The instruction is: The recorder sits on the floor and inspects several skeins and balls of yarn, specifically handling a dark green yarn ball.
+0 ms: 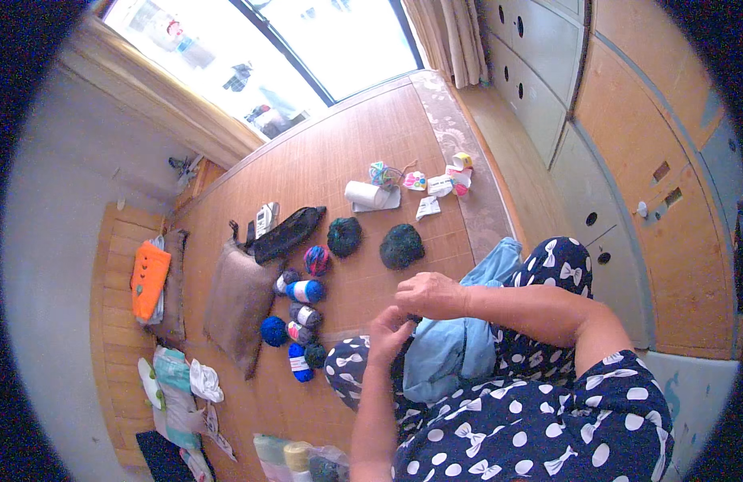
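Observation:
Above the lap my left hand [388, 334] is curled around a small dark piece [413, 318], perhaps yarn work, mostly hidden by the fingers. My right hand [430, 295] is bent over it from above, close to the left fingertips; what it grips cannot be made out. Light blue cloth [447, 355] lies across the lap below both hands. Just beyond them, a dark green ball of yarn [401, 246] rests on the woven mat [359, 313], with another dark green ball [344, 237] to its left.
Several balls of yarn [305, 291] lie on the left, beside a brown pillow [242, 301] and a black bag [290, 235]. Farther off are a white roll [366, 194], multicoloured yarn [382, 175] and paper labels [428, 207]. A clear bag of yarn [296, 458] sits at the bottom.

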A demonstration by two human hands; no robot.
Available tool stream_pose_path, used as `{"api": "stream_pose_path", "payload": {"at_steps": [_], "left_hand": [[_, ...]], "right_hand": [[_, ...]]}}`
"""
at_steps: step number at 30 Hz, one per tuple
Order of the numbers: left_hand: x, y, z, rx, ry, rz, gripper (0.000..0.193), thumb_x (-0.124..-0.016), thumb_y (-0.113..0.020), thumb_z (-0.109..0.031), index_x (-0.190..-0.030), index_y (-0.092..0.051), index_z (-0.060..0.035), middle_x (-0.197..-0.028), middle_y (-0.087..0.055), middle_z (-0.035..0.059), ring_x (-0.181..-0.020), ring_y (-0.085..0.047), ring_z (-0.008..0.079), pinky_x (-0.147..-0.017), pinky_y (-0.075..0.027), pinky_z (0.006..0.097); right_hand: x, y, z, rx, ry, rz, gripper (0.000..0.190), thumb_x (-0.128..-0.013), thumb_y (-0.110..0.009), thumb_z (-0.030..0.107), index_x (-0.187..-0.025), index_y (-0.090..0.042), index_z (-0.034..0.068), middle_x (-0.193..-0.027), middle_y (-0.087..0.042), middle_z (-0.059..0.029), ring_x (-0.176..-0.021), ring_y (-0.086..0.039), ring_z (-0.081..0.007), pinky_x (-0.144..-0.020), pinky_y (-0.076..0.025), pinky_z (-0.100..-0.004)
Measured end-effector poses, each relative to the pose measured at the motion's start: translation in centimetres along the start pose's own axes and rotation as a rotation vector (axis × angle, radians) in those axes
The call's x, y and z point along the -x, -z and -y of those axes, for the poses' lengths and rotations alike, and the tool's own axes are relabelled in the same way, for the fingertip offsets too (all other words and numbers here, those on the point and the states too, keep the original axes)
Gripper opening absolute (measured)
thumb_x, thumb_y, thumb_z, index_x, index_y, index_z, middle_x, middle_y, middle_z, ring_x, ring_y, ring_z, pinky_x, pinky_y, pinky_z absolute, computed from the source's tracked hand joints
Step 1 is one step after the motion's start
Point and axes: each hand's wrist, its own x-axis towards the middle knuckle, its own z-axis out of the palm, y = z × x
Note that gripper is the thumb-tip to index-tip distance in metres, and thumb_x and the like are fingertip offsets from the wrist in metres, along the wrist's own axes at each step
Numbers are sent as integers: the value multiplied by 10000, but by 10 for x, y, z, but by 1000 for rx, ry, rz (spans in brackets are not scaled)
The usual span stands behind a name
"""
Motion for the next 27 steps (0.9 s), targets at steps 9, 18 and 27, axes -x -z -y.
{"api": "stream_pose_path", "payload": {"at_steps": [9, 18, 27], "left_hand": [[0, 8, 2, 259, -51, -217, 140, -809, -636, -34, -946, -614, -47, -889, -637, 17, -807, -604, 120, -752, -502, 263], [-1, 8, 11, 96, 16, -106, 191, -812, -674, -13, -997, -627, -16, -960, -655, 42, -897, -615, 136, -826, -487, 291], [2, 15, 2, 123, 12, -127, 202, -795, -637, 4, -995, -624, -23, -947, -656, 45, -899, -619, 143, -824, -485, 288]], "right_hand": [[12, -17, 13, -66, -177, 177, 120, -834, -584, 187, -886, -613, 82, -864, -633, -127, -816, -655, -353, -712, -524, -466], [-1, 3, 14, -23, -1, 21, 107, -791, -617, 160, -869, -599, 90, -862, -643, -120, -805, -660, -338, -656, -540, -429], [8, -13, 8, -17, -191, 144, 93, -809, -600, 162, -843, -602, 76, -821, -617, -125, -765, -644, -347, -668, -527, -444]]}}
